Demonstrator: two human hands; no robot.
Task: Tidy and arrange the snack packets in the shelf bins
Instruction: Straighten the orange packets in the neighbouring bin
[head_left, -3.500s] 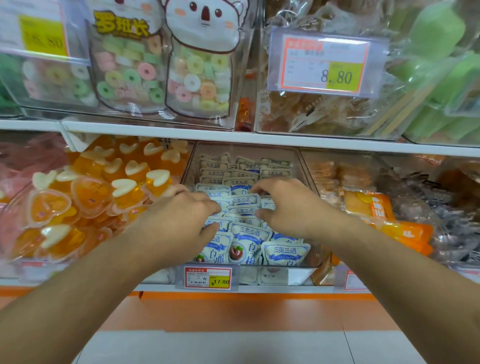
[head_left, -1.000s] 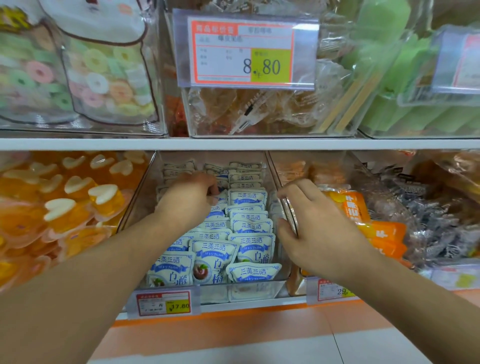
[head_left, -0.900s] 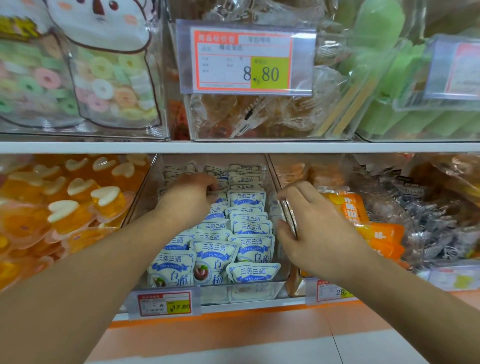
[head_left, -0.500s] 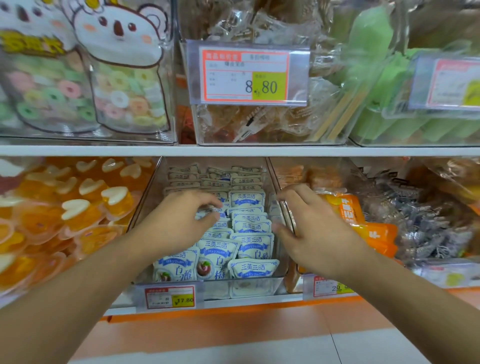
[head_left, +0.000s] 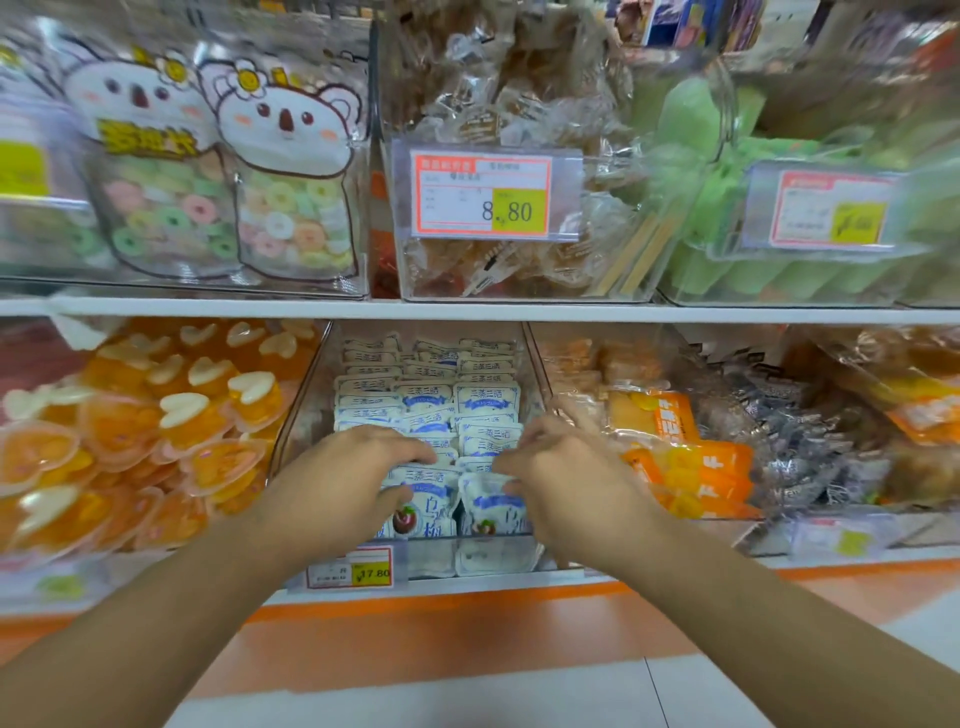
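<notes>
Lower shelf, middle: one clear plastic bin (head_left: 301, 415), sloped walls, holding white-and-blue snack packets (head_left: 485, 400) standing in three rows front to back; glossy, pillow-shaped, too many and too overlapped to count.

My left hand (head_left: 353, 478) rests on the front of the left rows, fingers curved over the packet tops, thumb against the front middle packet (head_left: 423, 499); whether it truly grips I cannot tell. My right hand (head_left: 566, 483) pinches the top edge of the front right packet (head_left: 493, 506) between thumb and curled fingers.

Bin front: one price tag (head_left: 349, 569) reading 17.80.

Left neighbour: heart-shaped jelly cups (head_left: 182, 415), orange with white lids, heaped loose.

Right neighbour: orange foil packs (head_left: 685, 467), then dark wrapped sweets (head_left: 810, 447), blurred.

Upper shelf: two koala-printed pouches (head_left: 291, 182) of pastel ring candies; one clear bin of crinkled brown snacks (head_left: 498, 93) tagged 8.80 (head_left: 485, 195); green items (head_left: 727, 270), blurred.
</notes>
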